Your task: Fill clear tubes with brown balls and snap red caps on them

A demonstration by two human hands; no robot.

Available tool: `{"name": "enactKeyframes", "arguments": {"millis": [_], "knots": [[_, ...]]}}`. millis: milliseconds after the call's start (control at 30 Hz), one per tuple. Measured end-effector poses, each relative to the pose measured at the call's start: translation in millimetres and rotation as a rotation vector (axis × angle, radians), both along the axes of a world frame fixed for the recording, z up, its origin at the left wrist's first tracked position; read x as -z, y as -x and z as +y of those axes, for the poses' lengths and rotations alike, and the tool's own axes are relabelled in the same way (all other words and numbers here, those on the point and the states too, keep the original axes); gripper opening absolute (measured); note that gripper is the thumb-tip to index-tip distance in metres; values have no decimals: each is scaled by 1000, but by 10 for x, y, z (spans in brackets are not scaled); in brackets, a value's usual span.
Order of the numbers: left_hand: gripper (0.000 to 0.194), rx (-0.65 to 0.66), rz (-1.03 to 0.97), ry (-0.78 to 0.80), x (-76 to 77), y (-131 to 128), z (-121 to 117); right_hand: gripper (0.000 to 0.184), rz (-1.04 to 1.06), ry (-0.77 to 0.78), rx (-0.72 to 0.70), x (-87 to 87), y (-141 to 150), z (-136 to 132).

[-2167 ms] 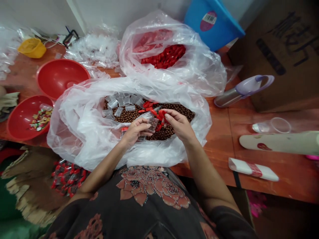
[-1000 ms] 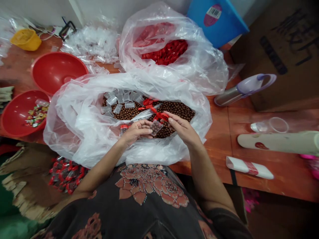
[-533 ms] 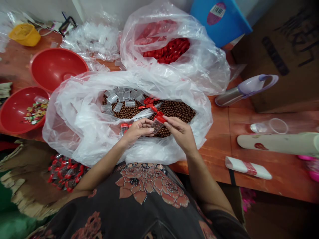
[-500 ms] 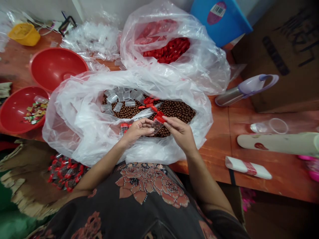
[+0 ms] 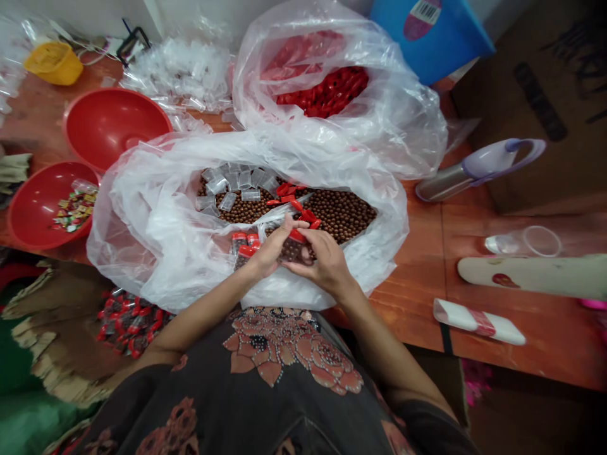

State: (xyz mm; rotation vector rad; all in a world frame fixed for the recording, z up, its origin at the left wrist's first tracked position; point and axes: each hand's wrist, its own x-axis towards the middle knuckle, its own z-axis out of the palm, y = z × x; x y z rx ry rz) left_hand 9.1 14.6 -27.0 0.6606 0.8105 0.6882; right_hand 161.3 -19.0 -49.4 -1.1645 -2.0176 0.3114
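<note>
My left hand (image 5: 274, 248) and my right hand (image 5: 318, 260) meet over a large clear plastic bag (image 5: 156, 215) full of small brown beads (image 5: 344, 213). Together they pinch a small clear box with a red cap (image 5: 296, 243), filled with brown beads. Two more red-capped filled boxes (image 5: 243, 243) lie just left of my left hand. Empty clear boxes (image 5: 232, 186) and loose red caps (image 5: 289, 196) rest on the beads farther back.
A second plastic bag with red caps (image 5: 332, 95) stands behind. Two red bowls (image 5: 114, 123) (image 5: 35, 202) are at the left, one holding wrapped sweets. A purple-lidded flask (image 5: 474, 167), a clear cup (image 5: 531, 240) and a white roll (image 5: 478, 321) lie on the wooden table at the right.
My hands have come closer together and nearer to me, and the red cap now sits on the small box. Two capped boxes show beside my left hand.
</note>
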Motion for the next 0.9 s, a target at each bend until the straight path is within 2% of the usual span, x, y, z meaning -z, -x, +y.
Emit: {"name": "enactKeyframes", "arguments": {"millis": [100,200,433,567,767,833,900], "knots": [[40,-86,67,-54,13,-85,-45,69,-17,-83,-16,20,17,-15],[36,-93,57,-75,51,-104,-89,69,-26,-134,-53,58,-1,-21],[44,-118,106,-125,17,-87,-115,64,31,32,-108,32,-52,12],[49,-144,125,-124,-31,-99,-108,62,56,49,-124,-36,-34,45],[54,-137,97,-174,-79,-105,-53,61,116,52,-53,-87,23,57],[53,-125,93,-207,-101,-75,-19,62,150,121,-81,-97,20,65],[53,-125,93,-231,-123,-26,17,64,225,265,-115,-94,2,77]]}}
